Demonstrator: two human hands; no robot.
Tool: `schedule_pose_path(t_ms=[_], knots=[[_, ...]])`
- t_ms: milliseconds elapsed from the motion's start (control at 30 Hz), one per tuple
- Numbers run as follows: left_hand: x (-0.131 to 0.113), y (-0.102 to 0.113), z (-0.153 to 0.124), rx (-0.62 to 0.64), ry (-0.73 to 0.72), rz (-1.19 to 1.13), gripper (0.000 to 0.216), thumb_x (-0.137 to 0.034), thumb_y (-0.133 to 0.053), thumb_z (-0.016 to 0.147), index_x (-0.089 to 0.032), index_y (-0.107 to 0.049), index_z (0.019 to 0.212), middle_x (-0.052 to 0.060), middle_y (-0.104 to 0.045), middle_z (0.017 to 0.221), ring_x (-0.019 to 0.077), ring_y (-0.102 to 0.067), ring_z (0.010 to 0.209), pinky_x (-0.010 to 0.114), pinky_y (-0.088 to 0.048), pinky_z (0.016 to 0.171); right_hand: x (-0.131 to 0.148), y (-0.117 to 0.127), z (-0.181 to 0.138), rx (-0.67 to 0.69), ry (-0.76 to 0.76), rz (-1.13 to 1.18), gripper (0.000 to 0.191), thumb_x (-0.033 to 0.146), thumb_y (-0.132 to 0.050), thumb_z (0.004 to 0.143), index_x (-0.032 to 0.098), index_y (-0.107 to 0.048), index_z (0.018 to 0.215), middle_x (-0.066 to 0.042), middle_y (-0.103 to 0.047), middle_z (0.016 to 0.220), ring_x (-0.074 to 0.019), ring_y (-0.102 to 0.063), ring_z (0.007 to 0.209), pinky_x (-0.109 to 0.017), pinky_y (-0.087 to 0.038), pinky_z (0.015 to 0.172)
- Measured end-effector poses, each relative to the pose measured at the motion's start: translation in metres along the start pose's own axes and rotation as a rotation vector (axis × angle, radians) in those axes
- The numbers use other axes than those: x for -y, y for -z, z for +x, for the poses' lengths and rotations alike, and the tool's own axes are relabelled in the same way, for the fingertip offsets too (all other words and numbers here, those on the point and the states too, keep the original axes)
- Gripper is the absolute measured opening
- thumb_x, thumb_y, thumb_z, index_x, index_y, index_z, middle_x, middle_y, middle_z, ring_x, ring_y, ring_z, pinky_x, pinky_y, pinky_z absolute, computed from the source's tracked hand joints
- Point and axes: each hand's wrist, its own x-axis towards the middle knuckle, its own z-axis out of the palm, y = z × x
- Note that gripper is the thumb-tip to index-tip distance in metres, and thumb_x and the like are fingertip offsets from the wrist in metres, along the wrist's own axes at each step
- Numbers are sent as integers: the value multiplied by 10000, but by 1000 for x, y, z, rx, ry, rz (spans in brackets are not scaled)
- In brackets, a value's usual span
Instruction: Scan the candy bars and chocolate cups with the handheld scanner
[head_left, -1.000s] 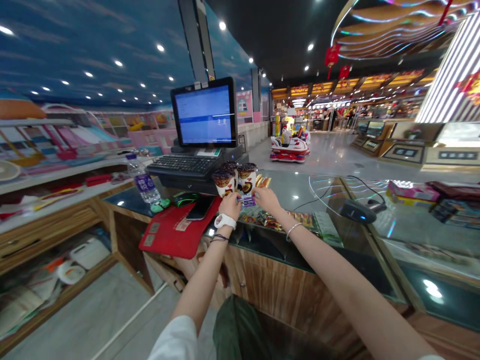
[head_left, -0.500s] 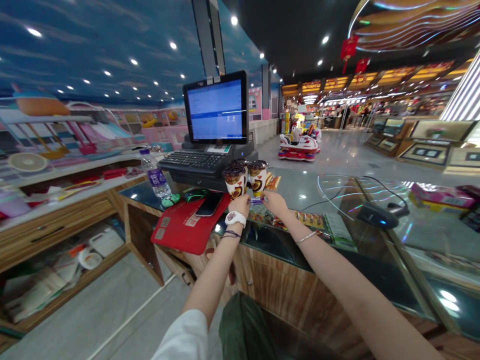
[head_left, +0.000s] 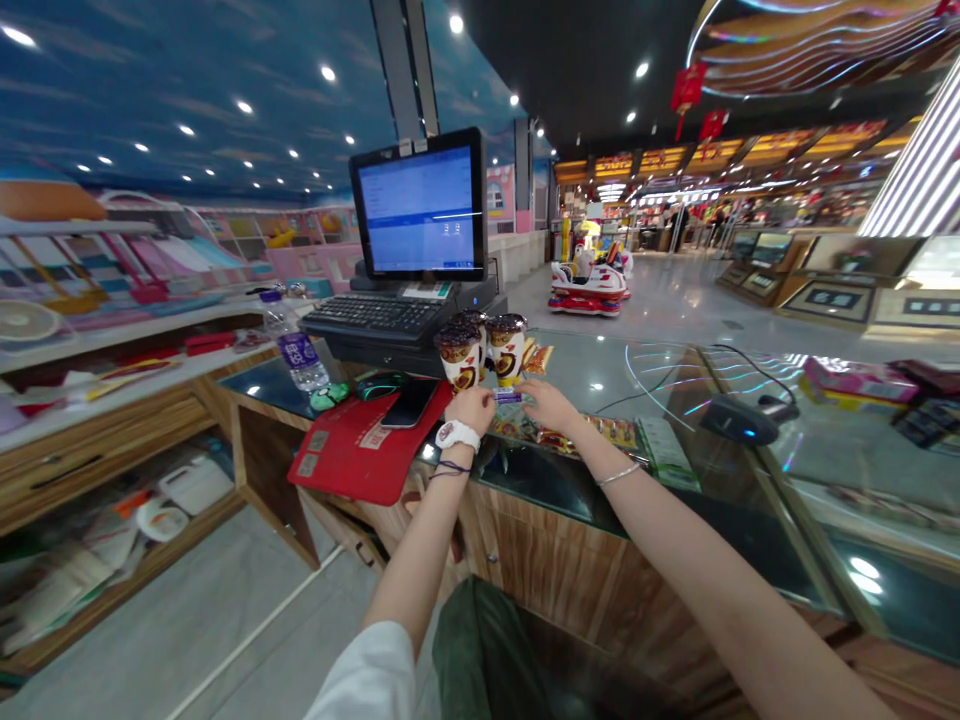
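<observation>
Between my two hands is a small purple packet (head_left: 508, 397), lying low in front of the cups. My left hand (head_left: 470, 407), with a white watch on the wrist, has its fingers closed at the packet's left end. At the right end, my right hand (head_left: 551, 406) pinches it with bent fingers; a thin bangle circles that wrist. Just beyond stand brown-and-white Dove cups with dark lids, a left one (head_left: 459, 358) and a right one (head_left: 507, 350), with another partly hidden behind them. Orange snack packets (head_left: 538, 358) lie to their right.
A monitor (head_left: 420, 210) and keyboard (head_left: 375, 316) stand behind the cups. On the left are a water bottle (head_left: 301, 355), a phone (head_left: 410, 403) and a red mat (head_left: 352, 455). Flat packages (head_left: 611, 434) and a barcode scanner (head_left: 739, 420) lie rightward on the glass counter (head_left: 577, 375).
The view has shifted slightly, so the scene sits a little further left and higher. My hands have moved slightly apart below the cups, and the purple packet shows more clearly between them.
</observation>
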Motion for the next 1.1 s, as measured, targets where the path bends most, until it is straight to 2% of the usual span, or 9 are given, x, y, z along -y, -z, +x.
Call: schedule_pose_path(t_ms=[100,300,500,600,700,833,967,1100], knots=[[-3,2,-1,47,18,49,243,-212,-581,825,-286,-787,931,65,-765,1019,262,-701,891,335,-543,704,1,1,0,11,13,-6,398,99,-531,847,121,-634,1231,-130,-630,1282,-232,-580,1178,-356,-427,1046],[-6,7,-3,109,42,118,322,-238,-550,854,-279,-766,1089,104,-760,1036,275,-702,915,357,-565,746,6,4,-2,36,-8,-81,448,124,-531,850,149,-610,1290,-126,-611,1332,-257,-596,1157,-398,-441,1029],[-10,9,-5,203,34,165,360,-236,-498,897,-300,-723,1170,55,-732,1153,248,-639,1131,351,-559,901,11,7,-4,75,-43,-134,500,171,-494,876,147,-557,1371,-103,-561,1420,-280,-561,1229,-428,-408,1078],[-8,6,-5,208,-14,152,368,-223,-483,915,-293,-700,1204,28,-669,1301,235,-597,1206,356,-532,984,12,6,-5,79,-50,-122,538,182,-493,875,155,-516,1412,-97,-530,1456,-281,-541,1264,-434,-394,1098],[-4,3,-6,149,-93,117,394,-221,-471,934,-256,-646,1285,31,-537,1466,233,-548,1276,365,-487,1063,12,5,-5,28,-58,-91,608,181,-513,861,170,-446,1465,-96,-445,1531,-277,-480,1339,-440,-383,1115],[-4,4,-8,104,-216,108,472,-240,-466,945,-171,-527,1408,70,-414,1556,241,-448,1379,371,-369,1172,11,7,-5,-47,-63,-51,635,196,-547,847,149,-431,1469,-111,-390,1565,-276,-397,1411,-448,-357,1144],[-15,6,-14,97,-281,142,500,-270,-481,940,-187,-490,1433,69,-401,1563,271,-351,1447,433,-331,1191,10,22,-14,-117,-42,-46,626,172,-547,836,134,-446,1452,-135,-418,1543,-274,-415,1400,-461,-369,1137],[-41,4,-18,72,-351,139,503,-274,-495,933,-217,-482,1432,71,-419,1553,288,-340,1450,493,-336,1174,5,52,-38,-213,-8,-124,577,131,-531,832,138,-493,1407,-134,-508,1474,-274,-467,1352,-461,-372,1132]])
